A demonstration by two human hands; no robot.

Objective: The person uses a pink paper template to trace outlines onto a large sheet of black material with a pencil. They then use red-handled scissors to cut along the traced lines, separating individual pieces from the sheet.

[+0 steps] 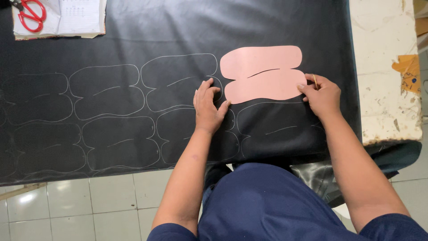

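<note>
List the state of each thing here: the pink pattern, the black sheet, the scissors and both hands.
Pink pattern: flat on the sheet, pinned by fingertips.
Black sheet: spread flat, outlines traced on it.
Red scissors: lying on papers, unused.
Left hand: pressing the pattern's left edge.
Right hand: at the pattern's right edge, pinching a thin marker.

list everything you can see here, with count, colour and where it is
template: one, pink, flat on the black sheet, upper right of centre
black sheet: one, black, spread over the table
traced outlines: several, pale lines, in two rows across the sheet left of the template
scissors: one pair, red handles, top left corner
papers: a few, white, top left under the scissors
table: one, worn off-white, bare at right
floor tiles: pale, bottom left
marking tool: one, thin, yellowish, in right hand
left hand: pressing the template's left edge
right hand: at the template's right edge
</note>
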